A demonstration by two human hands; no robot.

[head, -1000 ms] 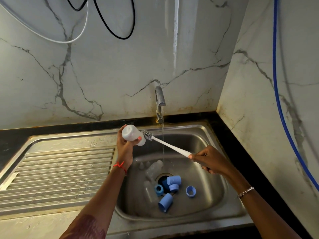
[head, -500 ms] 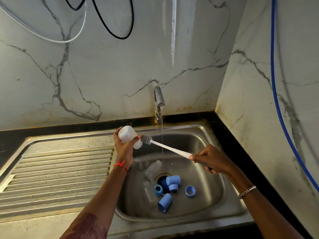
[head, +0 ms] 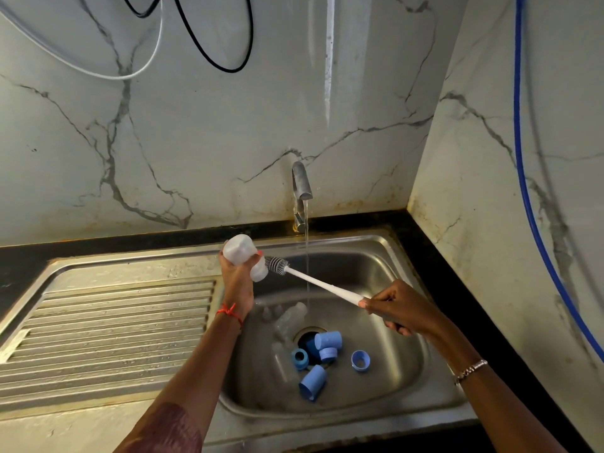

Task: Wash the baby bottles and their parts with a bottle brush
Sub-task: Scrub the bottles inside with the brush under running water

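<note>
My left hand [head: 238, 282] grips a clear baby bottle [head: 241, 253] over the sink's left rim, its mouth tilted down to the right. My right hand [head: 397, 310] holds the white handle of a bottle brush [head: 313, 282]; its grey bristle head [head: 274, 263] sits just outside the bottle's mouth. In the sink basin [head: 385, 289] lie several blue caps and rings [head: 327, 346] around the drain, plus another clear bottle [head: 289, 317] and clear teats beside it.
A tap [head: 301, 186] at the back runs a thin stream of water into the basin. A ribbed steel draining board [head: 108, 331] stretches left. Marble walls close the back and right; cables and a blue hose [head: 523, 178] hang on them.
The bottle has tipped further, base higher and left, and the brush head stays at its mouth, slightly withdrawn. Both hands otherwise hold their places.
</note>
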